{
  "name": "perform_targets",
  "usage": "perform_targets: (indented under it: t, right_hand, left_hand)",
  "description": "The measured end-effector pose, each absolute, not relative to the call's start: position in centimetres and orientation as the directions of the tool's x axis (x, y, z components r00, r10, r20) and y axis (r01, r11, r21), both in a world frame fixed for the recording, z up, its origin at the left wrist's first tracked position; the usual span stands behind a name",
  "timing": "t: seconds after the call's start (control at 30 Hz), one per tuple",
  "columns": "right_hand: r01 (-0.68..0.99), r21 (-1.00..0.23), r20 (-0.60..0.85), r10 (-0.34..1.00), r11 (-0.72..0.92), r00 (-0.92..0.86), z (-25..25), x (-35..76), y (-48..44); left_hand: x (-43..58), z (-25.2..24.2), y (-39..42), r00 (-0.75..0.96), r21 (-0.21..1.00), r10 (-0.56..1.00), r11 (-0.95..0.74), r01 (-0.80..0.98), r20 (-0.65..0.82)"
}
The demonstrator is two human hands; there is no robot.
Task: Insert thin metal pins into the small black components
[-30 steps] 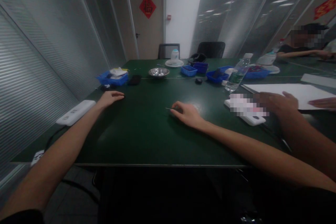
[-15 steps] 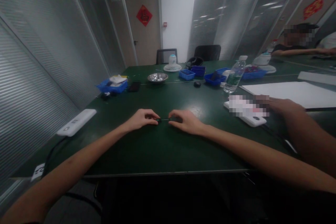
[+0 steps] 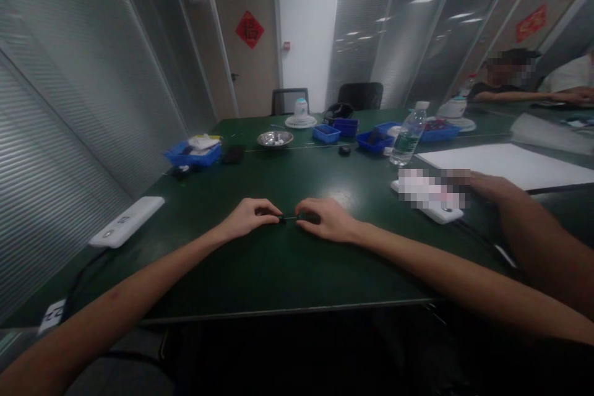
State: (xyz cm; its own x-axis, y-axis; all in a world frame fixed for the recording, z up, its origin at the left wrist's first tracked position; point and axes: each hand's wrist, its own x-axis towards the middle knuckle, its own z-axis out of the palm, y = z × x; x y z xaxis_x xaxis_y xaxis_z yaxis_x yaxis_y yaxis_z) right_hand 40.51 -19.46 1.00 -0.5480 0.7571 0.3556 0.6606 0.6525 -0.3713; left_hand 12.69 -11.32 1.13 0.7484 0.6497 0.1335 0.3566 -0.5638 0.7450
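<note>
Both my hands rest on the dark green table point(image 3: 260, 272), fingertips nearly meeting. My left hand point(image 3: 250, 218) is curled, pinching a small dark piece point(image 3: 281, 219) at its fingertips. My right hand point(image 3: 325, 220) is closed on a dark tool whose thin metal pin point(image 3: 290, 218) points left into that small piece. The tool's body is mostly hidden under my fingers.
A white power strip point(image 3: 126, 229) lies at the left edge. Blue bins point(image 3: 192, 153), a metal bowl point(image 3: 275, 139), a small fan point(image 3: 301, 116) and a water bottle point(image 3: 408, 135) stand farther back. Another person's hand point(image 3: 492, 189) rests by a white device point(image 3: 429, 198) on the right.
My left hand came in from the far left by the blue bin to meet my right hand at the pin's tip. The right hand barely moved.
</note>
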Motion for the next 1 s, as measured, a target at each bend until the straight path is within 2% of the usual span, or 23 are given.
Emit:
perform_targets:
  t: [0.47,0.63,0.83,1.0]
  right_hand:
    - [0.669,-0.284,0.322,0.726,0.687,-0.608,1.0,40.1,-19.6]
    - [0.668,-0.332,0.321,0.745,0.666,-0.585,1.1,40.0,-19.6]
    - [0.724,-0.444,0.386,0.841,0.529,-0.379,0.8,40.3,-18.9]
    - [0.747,-0.543,0.378,0.906,0.384,-0.191,0.7,40.6,-18.5]
  left_hand:
    - [12.8,1.1,-11.4,0.792,0.746,0.597,-0.584,0.319,0.129]
    - [13.0,0.8,-11.5,0.797,0.744,0.591,-0.587,0.319,0.125]
    - [12.9,1.1,-11.3,0.769,0.786,0.631,-0.527,0.323,0.107]
    - [12.7,1.5,-11.3,0.783,0.669,0.601,-0.65,0.36,0.162]
